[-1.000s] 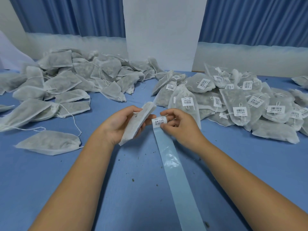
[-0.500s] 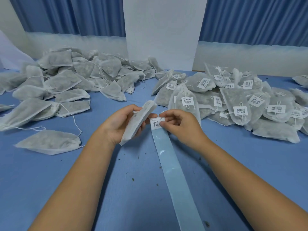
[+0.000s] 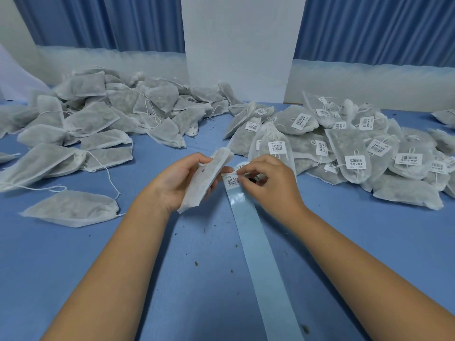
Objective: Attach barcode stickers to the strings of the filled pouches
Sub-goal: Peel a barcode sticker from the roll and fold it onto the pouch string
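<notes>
— White mesh pouch, where is it?
— Gripped in the left hand. Just beside it, the right hand pinches a barcode sticker atop the blue liner strip.

One view is given, from a wide-angle camera worn on the head and aimed forward and down. The left hand and right hand are framed close over the flat blue table; blue pleated curtains are caught beyond.

We work at a blue table. Straight beyond our grip stands a white pillar; blue curtains hang either side of it, above a pale wall strip.
</notes>
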Demonstrator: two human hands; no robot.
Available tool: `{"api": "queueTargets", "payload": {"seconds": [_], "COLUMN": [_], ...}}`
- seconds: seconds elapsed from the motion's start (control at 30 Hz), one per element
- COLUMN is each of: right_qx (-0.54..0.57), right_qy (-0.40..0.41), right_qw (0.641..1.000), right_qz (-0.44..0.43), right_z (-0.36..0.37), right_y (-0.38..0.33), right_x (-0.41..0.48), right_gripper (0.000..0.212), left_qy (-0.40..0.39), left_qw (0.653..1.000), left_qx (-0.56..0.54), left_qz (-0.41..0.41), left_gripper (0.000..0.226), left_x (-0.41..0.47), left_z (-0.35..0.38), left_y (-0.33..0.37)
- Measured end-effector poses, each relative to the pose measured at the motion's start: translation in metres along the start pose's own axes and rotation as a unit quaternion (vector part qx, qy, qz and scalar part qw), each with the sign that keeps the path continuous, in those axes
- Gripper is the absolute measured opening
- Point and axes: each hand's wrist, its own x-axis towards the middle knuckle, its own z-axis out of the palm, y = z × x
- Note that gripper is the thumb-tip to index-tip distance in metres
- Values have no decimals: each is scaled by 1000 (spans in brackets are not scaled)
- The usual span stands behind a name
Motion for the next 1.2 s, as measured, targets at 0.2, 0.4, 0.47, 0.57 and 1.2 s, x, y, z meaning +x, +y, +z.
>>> {"api": "queueTargets", "payload": {"seconds": [0.2,0.4,0.47,0.57,1.2], "right_qx": [71,207,244,228,302], "right_qy": [-25,33,86,74,10], "right_qw": [997,977,964,964,937], "right_qz": [8,29,67,112,174], "right_z": [-2,-10,-14,-14,-8], "right_y": [-9,-16,-13,-10,-9], "right_x": [-2,2,6,10,7], "right_gripper": [23,11,7,15,48], "left_qy": [6,20,41,76,69], "left_qw": [1000,1000,998,993,945], "left_qx": [4,22,40,95,311], "left_qz": [5,7,14,5,80], "left_gripper": [44,34,42,27,29], "left_x": [2,3,4,4,-5], "left_z": [0,-7,-8,-7,3], "left_y": [0,-1,-1,0,-2]}}
